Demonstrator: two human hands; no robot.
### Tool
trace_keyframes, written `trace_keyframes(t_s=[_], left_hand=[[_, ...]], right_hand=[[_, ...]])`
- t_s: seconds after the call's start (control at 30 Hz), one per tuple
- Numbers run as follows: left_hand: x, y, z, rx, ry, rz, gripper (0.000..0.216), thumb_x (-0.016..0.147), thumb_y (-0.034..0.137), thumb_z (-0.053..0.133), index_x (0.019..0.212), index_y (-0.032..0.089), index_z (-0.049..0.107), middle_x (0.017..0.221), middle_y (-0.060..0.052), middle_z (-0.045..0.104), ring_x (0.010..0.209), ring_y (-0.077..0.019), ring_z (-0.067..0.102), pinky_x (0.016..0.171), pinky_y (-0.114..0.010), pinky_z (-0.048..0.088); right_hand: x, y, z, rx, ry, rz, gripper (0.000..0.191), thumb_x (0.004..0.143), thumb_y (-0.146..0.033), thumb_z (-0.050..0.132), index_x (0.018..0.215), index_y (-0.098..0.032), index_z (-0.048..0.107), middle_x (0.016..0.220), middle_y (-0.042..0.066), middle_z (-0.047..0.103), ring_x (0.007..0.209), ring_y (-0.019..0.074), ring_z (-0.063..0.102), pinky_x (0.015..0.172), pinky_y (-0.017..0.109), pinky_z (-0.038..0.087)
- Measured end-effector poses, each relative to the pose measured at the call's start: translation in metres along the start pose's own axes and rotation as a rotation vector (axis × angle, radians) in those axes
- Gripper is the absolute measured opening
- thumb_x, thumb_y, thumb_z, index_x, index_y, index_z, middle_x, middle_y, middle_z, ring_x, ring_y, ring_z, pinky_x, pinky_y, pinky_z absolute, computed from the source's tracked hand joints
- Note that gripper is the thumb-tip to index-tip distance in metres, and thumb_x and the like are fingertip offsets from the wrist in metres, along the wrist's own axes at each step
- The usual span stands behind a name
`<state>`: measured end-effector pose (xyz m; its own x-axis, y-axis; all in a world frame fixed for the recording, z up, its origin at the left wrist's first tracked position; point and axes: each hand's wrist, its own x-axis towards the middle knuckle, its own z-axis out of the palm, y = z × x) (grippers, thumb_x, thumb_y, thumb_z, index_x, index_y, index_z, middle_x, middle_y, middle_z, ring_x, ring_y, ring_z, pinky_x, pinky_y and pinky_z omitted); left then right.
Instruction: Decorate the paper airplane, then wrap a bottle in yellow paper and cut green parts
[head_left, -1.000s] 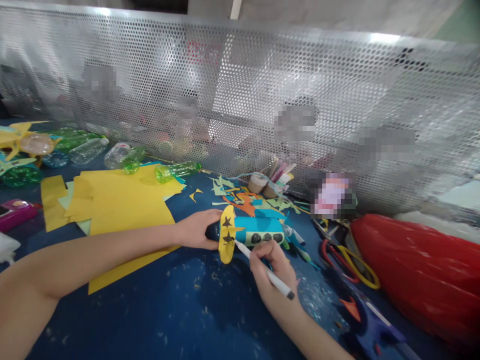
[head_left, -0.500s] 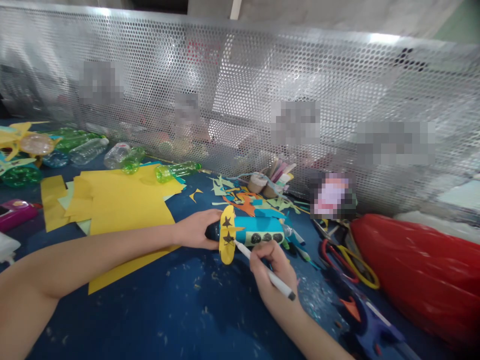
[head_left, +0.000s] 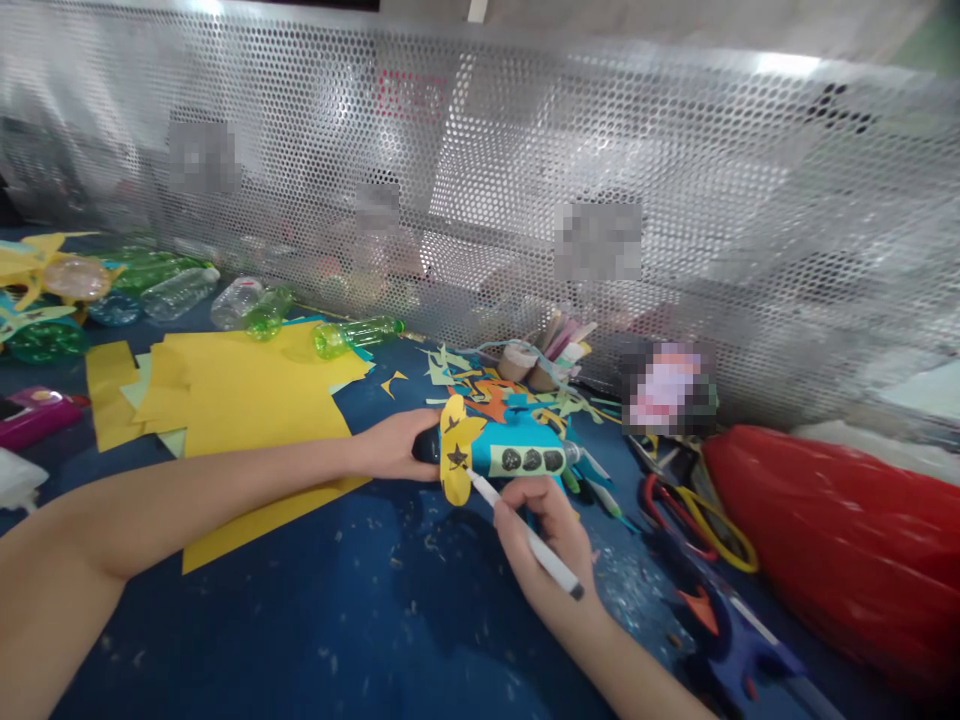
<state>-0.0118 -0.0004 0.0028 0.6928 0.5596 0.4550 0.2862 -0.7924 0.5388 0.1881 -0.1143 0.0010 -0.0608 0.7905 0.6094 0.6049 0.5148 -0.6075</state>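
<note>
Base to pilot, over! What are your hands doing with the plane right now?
Left hand grips blue bottle plane by its end. Right hand holding white marker, tip on yellow wing. Paper scraps close behind.

Yellow paper (head_left: 247,400), green bottle (head_left: 354,335), red bag (head_left: 840,540)

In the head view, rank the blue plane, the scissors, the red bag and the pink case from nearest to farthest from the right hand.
1. blue plane, at the pen tip above the right hand
2. scissors, to its right
3. red bag, farther right
4. pink case, at the left edge
</note>
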Motion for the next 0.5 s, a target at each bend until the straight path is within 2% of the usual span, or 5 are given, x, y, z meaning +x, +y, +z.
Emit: trace_keyframes(t_s=[0.1,0.2,0.27,0.5], left_hand=[[-0.0007,0.0003,0.0012,0.009,0.011,0.007,0.058,0.069,0.038,0.07,0.119,0.015,0.051,0.118,-0.012,0.061,0.108,-0.0269,0.058,0.093,-0.039,0.045],[-0.0007,0.0,0.0023,0.018,0.014,0.016,0.057,0.068,0.04,0.07,0.116,0.016,0.052,0.117,-0.011,0.061,0.107,-0.0273,0.058,0.092,-0.04,0.045],[-0.0006,-0.0001,0.0025,0.019,0.005,0.025,0.057,0.068,0.042,0.07,0.116,0.017,0.051,0.117,-0.011,0.061,0.107,-0.0278,0.058,0.092,-0.04,0.045],[-0.0017,-0.0003,0.002,0.027,0.003,0.063,0.057,0.071,0.045,0.068,0.118,0.017,0.051,0.12,-0.011,0.059,0.109,-0.0269,0.057,0.094,-0.039,0.044]], right_hand=[[0.0004,0.0002,0.0008,0.01,-0.005,-0.022,0.009,0.083,-0.022,0.053,0.075,-0.023,0.048,0.063,-0.002,0.056,0.057,0.0139,0.057,0.049,0.023,0.043],[-0.0002,0.0014,0.0023,0.061,-0.014,-0.043,0.012,0.083,-0.021,0.052,0.073,-0.024,0.047,0.067,0.0,0.059,0.078,0.0199,0.065,0.063,0.027,0.05],[-0.001,0.0031,0.0035,0.105,-0.02,-0.037,0.014,0.083,-0.021,0.053,0.072,-0.024,0.046,0.067,0.0,0.059,0.085,0.0221,0.066,0.069,0.03,0.051],[-0.0024,0.004,0.0058,0.183,-0.022,0.004,0.015,0.084,-0.022,0.054,0.072,-0.024,0.045,0.069,0.001,0.059,0.085,0.0231,0.068,0.068,0.031,0.053]])
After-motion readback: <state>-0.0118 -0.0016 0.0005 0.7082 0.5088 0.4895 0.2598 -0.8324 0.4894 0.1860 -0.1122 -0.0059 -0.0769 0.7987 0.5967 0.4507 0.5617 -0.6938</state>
